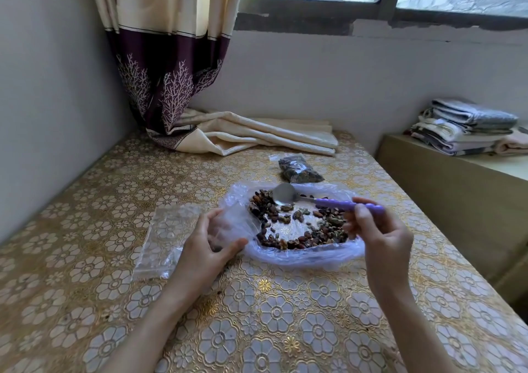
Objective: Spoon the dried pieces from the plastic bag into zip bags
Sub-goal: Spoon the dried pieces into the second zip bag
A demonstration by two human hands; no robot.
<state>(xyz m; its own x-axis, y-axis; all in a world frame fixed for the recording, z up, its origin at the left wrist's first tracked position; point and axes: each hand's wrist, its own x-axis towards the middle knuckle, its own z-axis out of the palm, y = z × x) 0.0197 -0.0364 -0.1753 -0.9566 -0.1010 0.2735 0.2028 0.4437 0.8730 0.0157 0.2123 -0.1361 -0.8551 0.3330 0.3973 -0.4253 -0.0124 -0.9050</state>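
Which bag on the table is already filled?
The small zip bag beyond the open plastic bag, near the folded curtain, is packed dark with pieces. The zip bag by the left hand lies flat and looks empty.

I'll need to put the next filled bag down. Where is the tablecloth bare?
Bare: the near tablecloth between the forearms, and the far left by the wall, behind the empty zip bag. Crowded: the plastic bag, the filled zip bag and the curtain behind.
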